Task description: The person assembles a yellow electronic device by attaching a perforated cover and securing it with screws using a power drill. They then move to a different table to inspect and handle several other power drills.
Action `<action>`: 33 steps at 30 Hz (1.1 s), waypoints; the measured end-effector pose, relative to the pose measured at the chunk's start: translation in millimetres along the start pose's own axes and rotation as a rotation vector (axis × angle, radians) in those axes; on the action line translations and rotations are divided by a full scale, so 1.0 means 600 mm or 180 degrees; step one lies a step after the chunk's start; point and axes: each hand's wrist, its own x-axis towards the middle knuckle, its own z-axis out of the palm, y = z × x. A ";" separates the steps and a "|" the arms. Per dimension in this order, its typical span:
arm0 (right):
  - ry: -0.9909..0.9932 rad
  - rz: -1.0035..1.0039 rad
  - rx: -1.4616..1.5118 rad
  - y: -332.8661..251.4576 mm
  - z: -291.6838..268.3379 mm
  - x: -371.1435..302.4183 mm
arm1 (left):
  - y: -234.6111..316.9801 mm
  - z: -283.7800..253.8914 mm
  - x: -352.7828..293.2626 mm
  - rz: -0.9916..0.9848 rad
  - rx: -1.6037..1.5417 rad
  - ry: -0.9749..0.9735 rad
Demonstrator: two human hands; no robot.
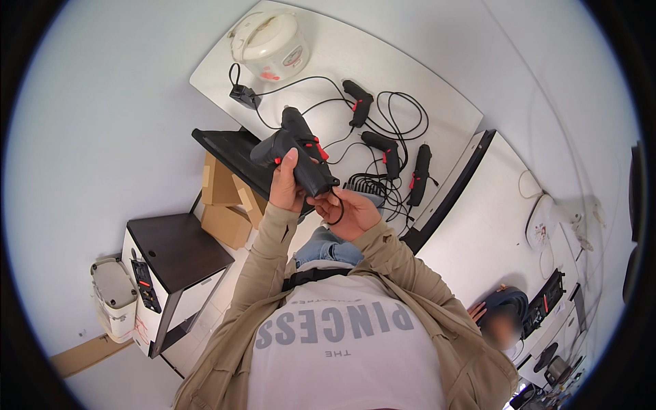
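My left hand (290,183) is closed round a black cordless screwdriver (311,174) with a red switch, held above the near edge of the white table (451,113). At the butt end of its handle, my right hand (350,213) has its fingers pinched about a thin black cable (342,207); the fingertips are partly hidden. Just behind the held tool is another black screwdriver (295,124), partly covered by it. Three more lie on the table: one farther back (358,104), one in the middle (386,152), one at the right (420,174).
Black cables (425,117) loop across the tabletop to a multi-port block (362,190) near its front. At the far left stand a rice cooker (277,48) and a black power plug (244,96). Cardboard boxes (225,225) and a dark-topped cabinet (181,249) are left; another person (502,324) sits right.
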 end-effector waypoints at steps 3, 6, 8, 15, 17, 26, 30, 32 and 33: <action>-0.0066 -0.0044 0.0012 -0.001 -0.005 -0.002 | -0.002 0.004 0.001 -0.0007 0.0040 -0.0064; -0.0077 -0.0101 -0.0039 -0.002 -0.007 -0.004 | -0.005 0.005 0.005 -0.0017 0.0005 -0.0129; -0.0098 -0.0140 -0.0115 -0.002 -0.008 -0.005 | -0.005 0.006 0.005 -0.0067 -0.0047 -0.0154; 0.0724 -0.0485 -0.2398 -0.018 0.006 -0.013 | 0.011 0.018 0.003 0.0130 0.0231 0.0024; 0.1196 -0.0867 -0.4057 -0.028 0.032 -0.016 | 0.016 0.019 0.000 0.0175 0.0361 0.0193; 0.0576 -0.3151 -0.7019 -0.046 0.043 0.001 | 0.010 0.032 0.007 0.0063 0.0324 0.0507; 0.0369 -0.2998 -0.7143 -0.050 0.041 0.006 | 0.011 0.025 0.011 -0.0064 0.0248 0.0508; 0.0357 -0.2973 -0.7172 -0.051 0.042 0.006 | 0.012 0.031 0.011 -0.0143 0.0142 0.0566; 0.0382 -0.2976 -0.7171 -0.051 0.042 0.006 | 0.013 0.033 0.011 -0.0181 0.0088 0.0595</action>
